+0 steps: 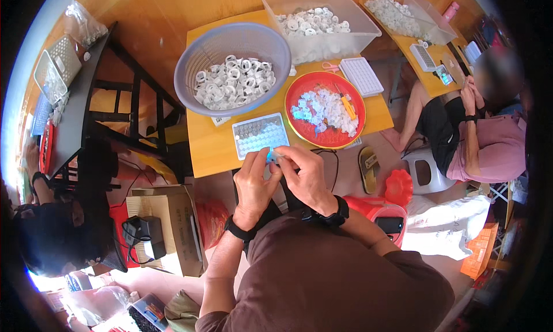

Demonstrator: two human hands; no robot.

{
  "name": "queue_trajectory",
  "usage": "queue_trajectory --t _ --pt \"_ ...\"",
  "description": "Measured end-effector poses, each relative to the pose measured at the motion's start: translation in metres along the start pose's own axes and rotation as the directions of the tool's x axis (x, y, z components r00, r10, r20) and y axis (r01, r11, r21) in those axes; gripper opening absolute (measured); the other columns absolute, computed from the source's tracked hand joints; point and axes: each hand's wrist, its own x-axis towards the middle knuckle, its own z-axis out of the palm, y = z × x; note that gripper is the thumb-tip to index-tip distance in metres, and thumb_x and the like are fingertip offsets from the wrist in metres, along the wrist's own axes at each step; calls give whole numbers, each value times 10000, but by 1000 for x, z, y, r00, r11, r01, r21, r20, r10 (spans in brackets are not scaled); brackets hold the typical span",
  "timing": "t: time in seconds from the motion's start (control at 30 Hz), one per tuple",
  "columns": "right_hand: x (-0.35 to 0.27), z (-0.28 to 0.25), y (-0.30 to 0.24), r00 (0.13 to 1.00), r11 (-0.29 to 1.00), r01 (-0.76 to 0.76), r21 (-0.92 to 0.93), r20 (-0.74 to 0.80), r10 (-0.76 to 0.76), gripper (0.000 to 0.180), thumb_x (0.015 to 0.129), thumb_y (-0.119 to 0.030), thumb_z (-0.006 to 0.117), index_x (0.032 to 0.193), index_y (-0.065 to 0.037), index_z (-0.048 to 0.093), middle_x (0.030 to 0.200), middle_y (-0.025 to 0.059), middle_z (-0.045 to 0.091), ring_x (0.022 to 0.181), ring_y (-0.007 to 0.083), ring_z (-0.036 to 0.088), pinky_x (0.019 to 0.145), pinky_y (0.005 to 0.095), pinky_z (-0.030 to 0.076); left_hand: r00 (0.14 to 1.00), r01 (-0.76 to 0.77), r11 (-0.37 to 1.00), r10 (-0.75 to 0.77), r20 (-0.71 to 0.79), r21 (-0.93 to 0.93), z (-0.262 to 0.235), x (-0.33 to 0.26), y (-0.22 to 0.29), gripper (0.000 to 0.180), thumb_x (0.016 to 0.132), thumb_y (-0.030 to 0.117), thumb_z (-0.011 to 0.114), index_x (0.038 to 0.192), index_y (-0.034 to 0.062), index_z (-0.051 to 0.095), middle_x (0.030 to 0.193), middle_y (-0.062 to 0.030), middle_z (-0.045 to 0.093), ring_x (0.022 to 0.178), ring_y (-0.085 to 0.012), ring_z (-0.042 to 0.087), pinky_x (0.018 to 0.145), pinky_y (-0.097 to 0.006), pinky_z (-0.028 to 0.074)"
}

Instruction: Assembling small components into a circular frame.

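Both grips are pinched nearly closed: the left hand (253,181) and right hand (307,178) meet at the fingertips on a small bluish piece (272,156), its long axis too hidden to tell. A white tray (237,139) lies just beyond, slightly left, nearer the left hand. The wooden desk (208,159) also carries a purple basket (230,38) far left, a red dish (328,139) right and a clear bin (340,47) at the far side; another person (489,148) sits to the right.

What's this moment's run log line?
left hand: pinching small bluish piece | right hand: pinching same piece | beyond: white tray | ahead-left: purple colander | ahead-right: red round tray
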Motion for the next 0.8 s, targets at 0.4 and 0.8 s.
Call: queue_trajectory --t 0.4,0.8 --pt "0 9 8 951 861 -309 403 105 292 86 839 -13 567 908 30 538 744 81 630 667 101 623 577 229 499 818 440 283 -519 249 -852 11 -11 -11 273 787 -60 560 1051 -6 605 970 -60 601 884 -129 565 793 -257 462" --pt "-3 12 5 969 933 -248 261 67 239 100 833 -19 587 919 9 545 768 50 613 686 67 578 603 217 481 782 429 18 -509 361 -903 8 -10 -13 232 801 -24 525 1026 -36 579 981 -96 598 895 -169 566 835 -293 439"
